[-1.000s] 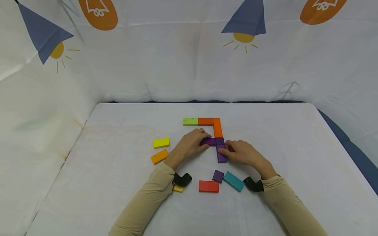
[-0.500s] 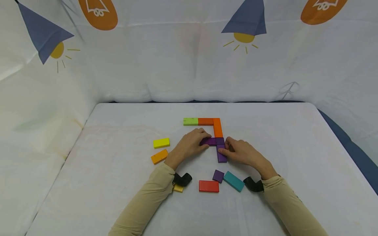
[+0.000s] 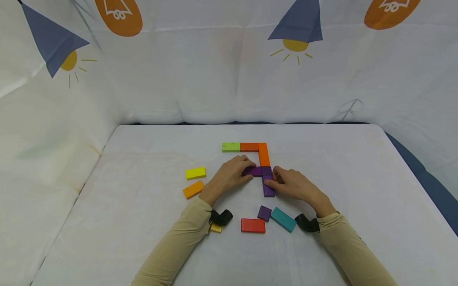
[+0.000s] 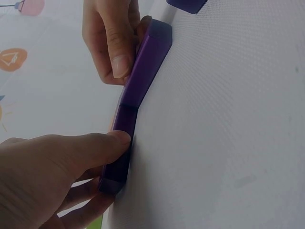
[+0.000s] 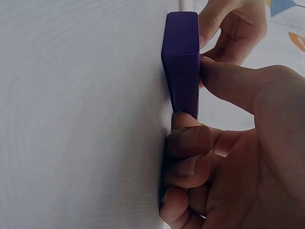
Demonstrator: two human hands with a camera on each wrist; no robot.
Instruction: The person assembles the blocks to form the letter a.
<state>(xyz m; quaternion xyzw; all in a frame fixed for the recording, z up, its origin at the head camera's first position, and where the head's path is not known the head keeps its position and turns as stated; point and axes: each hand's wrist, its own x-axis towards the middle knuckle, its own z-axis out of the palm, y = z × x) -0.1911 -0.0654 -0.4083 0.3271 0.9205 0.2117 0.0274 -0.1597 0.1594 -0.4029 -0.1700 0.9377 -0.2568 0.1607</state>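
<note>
In the head view my left hand (image 3: 231,174) grips a purple block (image 3: 255,171) lying crosswise, thumb on the near side and fingers on the far side. Its right end meets a small dark purple square (image 3: 266,171). Below that square lies a second purple block (image 3: 268,188), lengthwise. My right hand (image 3: 298,186) holds this one, with the thumb on its top and curled fingers along its right side, as the right wrist view shows on the purple block (image 5: 181,62). The left wrist view shows the two purple pieces (image 4: 143,67) touching end to side.
Beyond the hands, an orange block (image 3: 264,155), a red-orange block (image 3: 249,147) and a green block (image 3: 231,147) join in a bent line. Yellow (image 3: 195,173) and orange-yellow (image 3: 193,190) blocks lie left. Nearer are red (image 3: 253,225), teal (image 3: 283,219) and loose purple (image 3: 264,213) blocks.
The right index finger has shifted slightly away from me, along the side of the purple pieces. The blocks and the left hand look unmoved.
</note>
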